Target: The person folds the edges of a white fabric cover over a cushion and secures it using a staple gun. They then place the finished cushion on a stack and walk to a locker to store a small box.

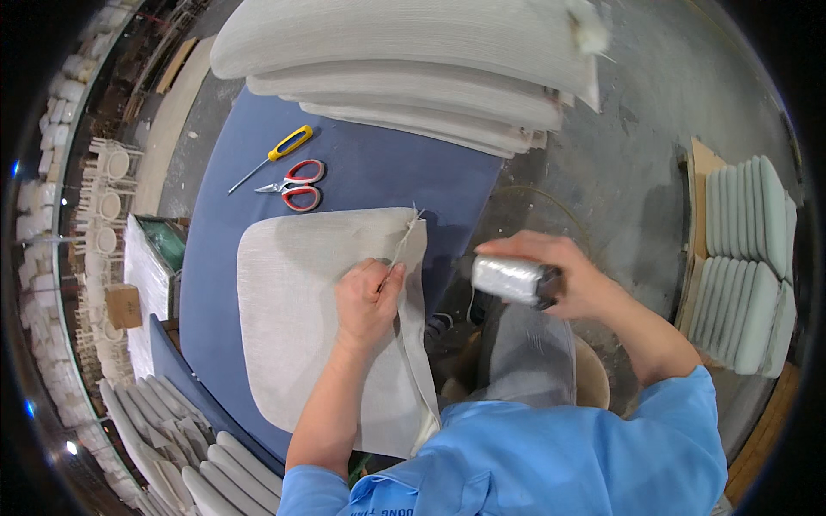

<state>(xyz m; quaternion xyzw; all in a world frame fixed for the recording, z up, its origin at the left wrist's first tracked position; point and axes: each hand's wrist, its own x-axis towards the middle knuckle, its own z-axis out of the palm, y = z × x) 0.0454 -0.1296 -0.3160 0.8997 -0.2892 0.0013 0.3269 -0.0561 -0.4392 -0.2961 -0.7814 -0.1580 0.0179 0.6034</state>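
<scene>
"Counter (396, 163) first, please: what have I got on it?"

"You have a broad blue surface with a curved edge. At twelve o'clock sits a stack of pale panels (404, 43), gently bowed, with ragged fabric at the right end. Your fabric piece (284, 344) lies flat on the near part, finely ribbed and off-white, rounded at its left corners, with a narrow strip running down its three o'clock side."

"And my hands?"

"Your left hand (366, 301) is at that strip, toward two o'clock, thumb and fingers pinched together on the cloth. Your right hand (564, 262) hangs off at three o'clock, fingers wrapped around a silver tool (508, 279), boxy, shiny and dark at one end. It's apart from the cloth, and blur hides its exact kind."

"How would I work this edge well?"

"I'd draw the strip taut and even before bringing the tool in, then set it squarely, your left thumb clear."

"Anything smaller?"

"Between eleven and twelve, a yellow-handled screwdriver (292, 144) and, just beside it, red-and-white scissors (297, 182). At one o'clock, wispy loose threads (411, 225) fray from the corner; I'd tuck those under."
</scene>
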